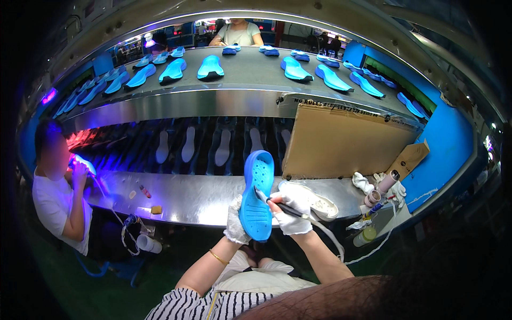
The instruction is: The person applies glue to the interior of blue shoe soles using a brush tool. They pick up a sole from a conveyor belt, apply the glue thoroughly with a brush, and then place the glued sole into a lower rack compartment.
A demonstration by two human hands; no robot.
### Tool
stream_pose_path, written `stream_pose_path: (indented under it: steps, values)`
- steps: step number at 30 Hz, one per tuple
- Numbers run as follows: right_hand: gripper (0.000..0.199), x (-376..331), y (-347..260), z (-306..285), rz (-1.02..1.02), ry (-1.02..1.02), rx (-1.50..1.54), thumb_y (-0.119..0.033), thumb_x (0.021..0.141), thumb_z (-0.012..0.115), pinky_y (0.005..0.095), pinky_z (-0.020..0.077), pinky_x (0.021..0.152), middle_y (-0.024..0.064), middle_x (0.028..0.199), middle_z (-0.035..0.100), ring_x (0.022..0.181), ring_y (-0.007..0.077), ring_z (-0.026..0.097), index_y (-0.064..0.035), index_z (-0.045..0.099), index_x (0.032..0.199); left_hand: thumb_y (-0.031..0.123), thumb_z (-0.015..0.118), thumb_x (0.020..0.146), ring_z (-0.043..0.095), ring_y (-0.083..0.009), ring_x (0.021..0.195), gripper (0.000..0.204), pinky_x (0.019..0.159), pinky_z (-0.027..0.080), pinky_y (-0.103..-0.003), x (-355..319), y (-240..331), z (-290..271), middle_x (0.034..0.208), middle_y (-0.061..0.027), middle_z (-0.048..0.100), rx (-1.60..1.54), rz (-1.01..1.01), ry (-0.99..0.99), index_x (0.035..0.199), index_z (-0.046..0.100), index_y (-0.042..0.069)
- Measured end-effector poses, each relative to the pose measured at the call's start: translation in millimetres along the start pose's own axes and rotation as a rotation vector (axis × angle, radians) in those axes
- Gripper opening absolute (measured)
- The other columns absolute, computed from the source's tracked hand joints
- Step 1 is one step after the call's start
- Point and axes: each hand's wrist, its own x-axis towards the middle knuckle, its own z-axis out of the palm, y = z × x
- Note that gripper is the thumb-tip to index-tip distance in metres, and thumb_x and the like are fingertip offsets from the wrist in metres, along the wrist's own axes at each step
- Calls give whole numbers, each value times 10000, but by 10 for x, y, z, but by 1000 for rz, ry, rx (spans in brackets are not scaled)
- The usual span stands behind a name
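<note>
My left hand [235, 223], in a light glove, grips a blue shoe sole [257, 216] by its left edge. The sole stands tilted up above the bench's front edge, with small holes at both ends and grooves in its lower part. In my right hand [294, 214], gloved with bare fingertips, is a slim dark brush-like tool [288, 209]. Its tip touches or nearly touches the middle of the sole; which, I cannot tell. A pale hose [335, 242] trails below that hand. Just behind the right hand, a white shoe [323, 206] lies on the metal bench [200, 200].
Blue soles [211, 67] line the upper belt [245, 66]; dark shoe forms [223, 146] fill the shelf below. A cardboard sheet [341, 144] leans at right, near cups [388, 181] and a jar [365, 236]. At left a person [64, 208] holds a lit sole.
</note>
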Motion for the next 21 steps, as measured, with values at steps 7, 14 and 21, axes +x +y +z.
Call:
stream_pose_path:
  steps: [7,14,21]
  values:
    - [130,16,-355,131,-50,-227,79,17,708,665,286,447,592,69,718,571,642,191,563,-42,576,784,496,336,876,562,-277,972,588,890,452,-393,11,35,-306,1096,-158,557,65,42,-30,1206,452,23]
    - [177,515,130,-145,-328,86,-209,41,643,701,294,478,590,98,735,618,644,229,603,-41,622,778,493,323,893,576,-350,972,635,863,469,-498,-82,-20,27,1126,-188,545,199,-101,-103,1271,386,-13]
    - [206,-8,-175,-33,-261,-286,-151,2,630,720,313,490,645,99,771,638,685,249,624,-61,636,808,460,321,919,577,-243,963,534,864,475,-393,90,111,-390,1131,-109,562,154,-29,-8,1228,447,44]
